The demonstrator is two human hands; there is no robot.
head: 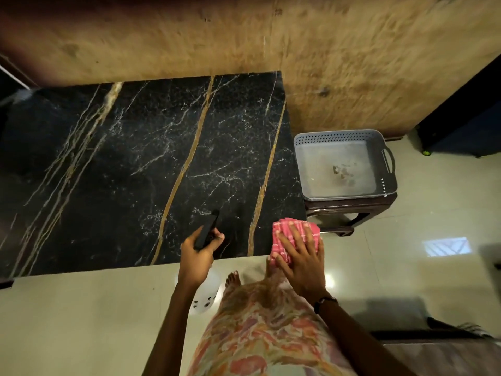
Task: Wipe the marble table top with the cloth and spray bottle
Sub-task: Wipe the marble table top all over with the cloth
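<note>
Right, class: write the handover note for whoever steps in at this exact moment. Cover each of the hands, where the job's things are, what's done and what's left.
Left hand: grips the spray bottle by its dark head at the table's near edge; the clear body hangs below the edge.
Right hand: fingers spread flat on the folded pink cloth, at the table's near right corner.
Beside the table: a grey basket on a stool, nothing in it.
Done: cannot tell; no wet patch or streaks show.
Left: spray, then wipe from this corner across the whole top.
</note>
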